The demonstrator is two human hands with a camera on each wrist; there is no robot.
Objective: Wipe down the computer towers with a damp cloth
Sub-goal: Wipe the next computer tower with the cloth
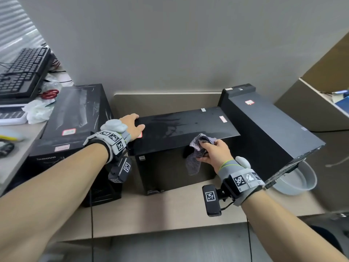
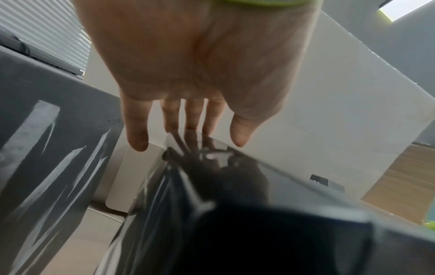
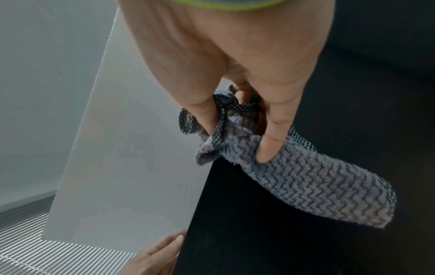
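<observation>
Three black computer towers stand along the wall. The middle tower (image 1: pixel 185 125) has a smeared, damp top. My left hand (image 1: pixel 132 124) lies on its top left corner with straight fingers (image 2: pixel 139 137) spread over the edge (image 2: pixel 212 148). My right hand (image 1: pixel 213 150) grips a bunched grey knitted cloth (image 1: pixel 196 152) at the tower's near top edge. One end of the cloth (image 3: pixel 306 184) hangs down the dark front face. The left tower (image 1: pixel 75 114) shows wet streaks. The right tower (image 1: pixel 268 127) leans tilted against the middle one.
A grey basin (image 1: pixel 294 180) sits low at the right beside the tilted tower. Keyboards (image 1: pixel 24 70), a red object and crumpled plastic lie on the desk at the left. The grey wall (image 1: pixel 170 44) stands close behind. Cardboard boxes (image 1: pixel 321 95) fill the right.
</observation>
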